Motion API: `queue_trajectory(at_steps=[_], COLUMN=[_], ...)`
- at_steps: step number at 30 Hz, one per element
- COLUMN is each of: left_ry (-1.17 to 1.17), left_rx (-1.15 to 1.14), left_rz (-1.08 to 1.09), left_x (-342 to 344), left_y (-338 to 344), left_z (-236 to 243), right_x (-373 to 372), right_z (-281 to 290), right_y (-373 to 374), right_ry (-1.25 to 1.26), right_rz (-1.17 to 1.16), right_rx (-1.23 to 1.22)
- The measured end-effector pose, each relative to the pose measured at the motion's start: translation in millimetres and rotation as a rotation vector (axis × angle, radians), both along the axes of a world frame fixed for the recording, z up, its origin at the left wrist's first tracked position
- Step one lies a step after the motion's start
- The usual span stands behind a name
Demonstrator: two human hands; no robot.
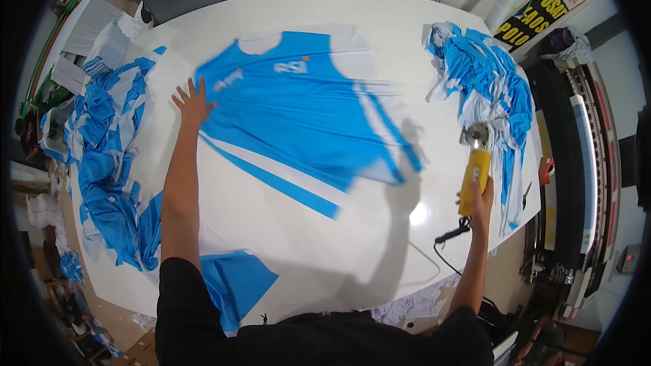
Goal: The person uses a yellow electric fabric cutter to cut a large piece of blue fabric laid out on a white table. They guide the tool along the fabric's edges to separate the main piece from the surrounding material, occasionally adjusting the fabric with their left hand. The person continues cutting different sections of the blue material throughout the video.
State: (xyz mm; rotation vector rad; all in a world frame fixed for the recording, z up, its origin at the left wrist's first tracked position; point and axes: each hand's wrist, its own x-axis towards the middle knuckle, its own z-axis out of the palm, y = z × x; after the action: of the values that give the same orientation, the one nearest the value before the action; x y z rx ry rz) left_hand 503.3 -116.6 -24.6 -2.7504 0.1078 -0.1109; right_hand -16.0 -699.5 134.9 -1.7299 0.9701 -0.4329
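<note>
A blue and white jersey (278, 108) lies spread over the middle of the white table, its right side smeared by motion. My left hand (194, 103) rests at the jersey's left edge, fingers spread, by the shoulder. Off to the right, my right hand (480, 200) grips a yellow handheld electric cloth cutter (476, 169) by its body. The cutter's round metal head points away from me, and a black cord trails from its rear. It is held apart from the jersey, close to a heap of blue and white fabric (498, 88).
Another heap of blue and white cloth (102, 163) covers the table's left side. A blue fabric piece (237, 281) lies near me at the front edge. Scissors (527, 194) sit at the right edge. Long rolls (580, 163) stand beyond it. The cord (441, 257) loops over the front edge.
</note>
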Motion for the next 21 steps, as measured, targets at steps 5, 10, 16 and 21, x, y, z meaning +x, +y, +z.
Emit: queue_trajectory(at_steps=[5,10,16,21], left_ry=[0.059,0.413,0.700,0.634], left_rx=[-0.456,-0.604,-0.547,-0.521], left_rz=[-0.580,-0.297,-0.395,-0.718], left_x=[-152,-256,-378,-443], left_y=[-117,-63,57,62], left_z=[5,-11,45,34], right_x=[-87,-108,-153,-200], right_z=[-34,-51,-53,-58], right_y=[53,150,255,347], right_ry=[0.047,0.088,0.203,0.284], right_rz=[-0.068,0.049,0.106,0.213], right_rx=[0.092,0.203,0.203,-0.082])
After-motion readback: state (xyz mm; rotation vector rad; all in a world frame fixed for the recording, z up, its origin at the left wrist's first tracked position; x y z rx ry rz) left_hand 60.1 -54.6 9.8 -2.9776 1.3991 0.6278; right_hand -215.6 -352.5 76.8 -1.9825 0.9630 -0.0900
